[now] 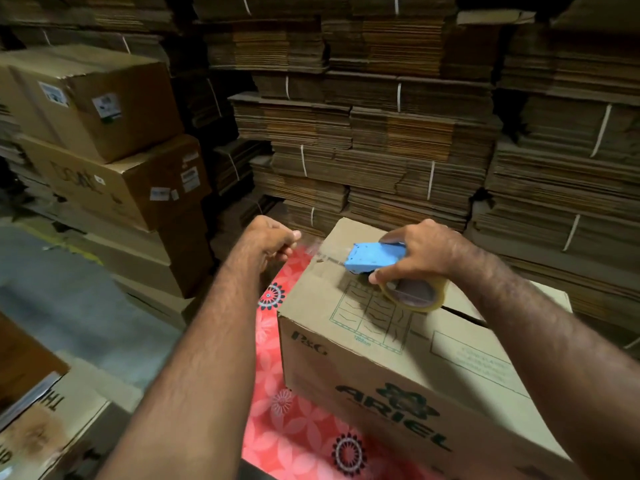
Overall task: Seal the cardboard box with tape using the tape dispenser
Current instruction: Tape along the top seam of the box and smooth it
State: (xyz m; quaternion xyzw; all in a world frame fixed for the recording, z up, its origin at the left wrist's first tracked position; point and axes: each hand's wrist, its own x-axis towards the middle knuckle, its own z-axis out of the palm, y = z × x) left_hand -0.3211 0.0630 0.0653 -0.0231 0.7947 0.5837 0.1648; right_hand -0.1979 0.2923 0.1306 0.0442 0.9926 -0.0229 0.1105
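A brown cardboard box [398,368] printed with ARIEL sits on a red flowered cloth [294,434]. My right hand [419,251] grips a blue tape dispenser [375,258] with a roll of clear tape [415,294], held on the box's top over the seam. A strip of clear tape runs from the dispenser toward the box's left edge. My left hand [273,242] hovers just past that edge with its fingers pinched together, seemingly on the tape's free end. The top flaps gape slightly at the right.
Strapped bundles of flat cardboard [398,133] are stacked high behind and to the right. Labelled boxes [114,161] are piled at the left on a grey floor [69,299]. Another printed box [48,424] lies at the lower left.
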